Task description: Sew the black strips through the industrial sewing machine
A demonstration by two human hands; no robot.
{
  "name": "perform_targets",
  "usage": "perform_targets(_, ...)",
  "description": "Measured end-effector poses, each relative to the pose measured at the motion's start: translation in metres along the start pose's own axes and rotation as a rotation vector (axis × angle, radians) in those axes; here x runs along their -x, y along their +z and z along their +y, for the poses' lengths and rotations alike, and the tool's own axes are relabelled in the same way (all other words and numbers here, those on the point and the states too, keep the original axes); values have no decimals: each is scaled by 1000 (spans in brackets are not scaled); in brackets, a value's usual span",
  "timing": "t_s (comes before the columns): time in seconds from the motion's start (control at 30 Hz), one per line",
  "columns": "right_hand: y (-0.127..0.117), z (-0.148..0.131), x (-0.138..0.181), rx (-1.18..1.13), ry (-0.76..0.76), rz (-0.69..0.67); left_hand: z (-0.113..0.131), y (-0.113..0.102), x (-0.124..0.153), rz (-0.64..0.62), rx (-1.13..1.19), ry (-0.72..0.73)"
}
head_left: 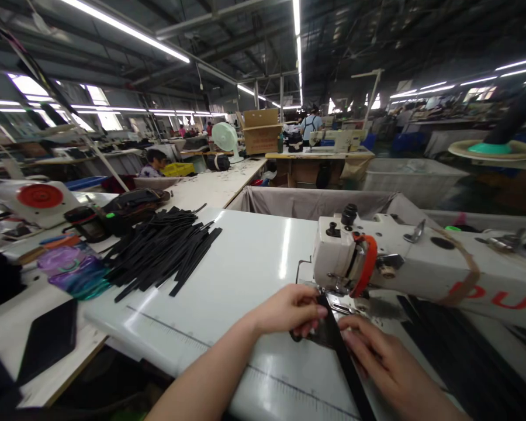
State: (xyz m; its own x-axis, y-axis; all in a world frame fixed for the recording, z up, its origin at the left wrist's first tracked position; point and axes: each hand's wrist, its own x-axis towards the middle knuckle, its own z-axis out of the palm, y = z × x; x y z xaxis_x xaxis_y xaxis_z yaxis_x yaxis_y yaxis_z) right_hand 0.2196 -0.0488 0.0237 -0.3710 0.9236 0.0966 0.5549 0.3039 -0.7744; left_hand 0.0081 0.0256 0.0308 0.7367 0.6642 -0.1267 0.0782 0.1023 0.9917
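Observation:
A long black fabric strip (344,358) runs from under the head of the white sewing machine (337,251) down toward me. My left hand (291,310) pinches its far end between thumb and fingers, close to the needle area. On the strip's right side, my right hand (372,348) has its fingers bent against the edge; how firmly it grips is hard to make out. The needle itself is hidden behind the machine head and my fingers. Many more black strips (460,345) lie under the machine arm at right.
A loose pile of black strips (166,248) lies on the white tabletop (245,251) at left. Beside it are a purple-teal pouch (72,269) and a dark phone-like slab (48,339). A grey cloth-lined bin (315,202) stands behind the table. People work farther back.

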Motion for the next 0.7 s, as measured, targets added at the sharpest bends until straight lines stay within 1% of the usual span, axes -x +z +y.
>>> perform_targets(0.07, 3, 1, 2, -71, 15, -6, 1, -10, 3, 68, 57, -29)
perform_targets(0.1, 5, 2, 3, -83, -5, -11, 1, -15, 4, 92, 85, -51)
perform_targets(0.17, 7, 4, 3, -42, -137, -14, -3, -22, 5, 120, 142, -89)
perform_targets(0.2, 9, 5, 2, 9, -235, 6, -4, -24, 5, 123, 177, -100)
perform_targets(0.27, 12, 6, 0, 126, -428, 97, -6, -24, 5, 105, 255, -119)
perform_targets(0.3, 14, 6, -2, 182, -496, 144, -5, -22, 4, 96, 297, -130)
perform_targets(0.37, 17, 6, -5, 298, -559, 203, -5, -19, 2, 86, 368, -160)
perform_targets(0.43, 19, 7, -6, 437, -589, 211, -6, -15, -1, 100, 382, -183)
perform_targets(0.47, 20, 7, -6, 514, -606, 218, -8, -13, -3, 124, 351, -185)
perform_targets(0.53, 22, 9, -5, 661, -636, 247, -14, -9, -8, 226, 198, -154)
perform_targets(0.6, 24, 10, -3, 788, -665, 264, -22, -4, -13, 346, -43, -63)
perform_targets(0.63, 26, 11, -3, 836, -676, 260, -25, -2, -15, 388, -172, -8)
perform_targets(0.7, 31, 13, -2, 888, -684, 244, -29, 3, -17, 425, -398, 63)
